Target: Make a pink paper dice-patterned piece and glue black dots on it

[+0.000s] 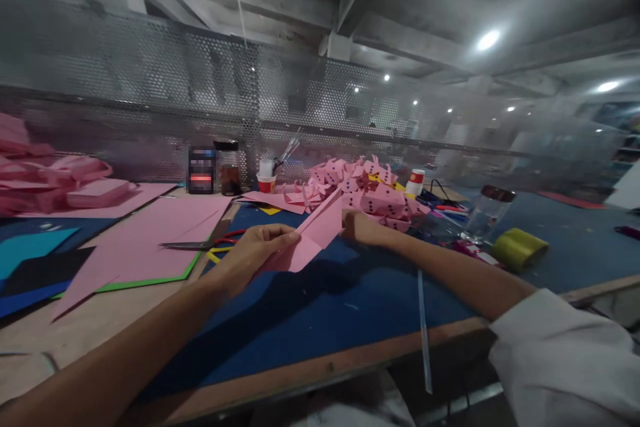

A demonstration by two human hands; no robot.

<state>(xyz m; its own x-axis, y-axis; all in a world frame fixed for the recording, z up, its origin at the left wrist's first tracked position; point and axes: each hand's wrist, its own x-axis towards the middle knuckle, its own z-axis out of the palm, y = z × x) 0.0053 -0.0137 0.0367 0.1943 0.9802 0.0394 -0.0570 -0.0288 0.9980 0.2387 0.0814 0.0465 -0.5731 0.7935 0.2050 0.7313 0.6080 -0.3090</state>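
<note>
A folded sheet of pink craft paper (320,230) is held up above the blue mat (325,320), its creased edge slanting up to the right. My left hand (265,247) pinches its left side between thumb and fingers. At the right edge of the paper is my right hand (361,228), closed on it, with its fingertips hidden behind the sheet. Scissors (193,246) with red and yellow handles lie just left of my left hand, partly over flat pink sheets (145,240). Beyond the paper rises a heap of pink paper pieces with dark dots (385,201).
Pink folded pieces (100,192) are piled at far left, near coloured sheets (37,250). A dark-lidded jar (230,173) and a red-white cup (267,182) stand at the back. To the right are a clear jar (487,213), a yellow tape roll (520,249) and a clear strip (424,333) overhanging the table edge.
</note>
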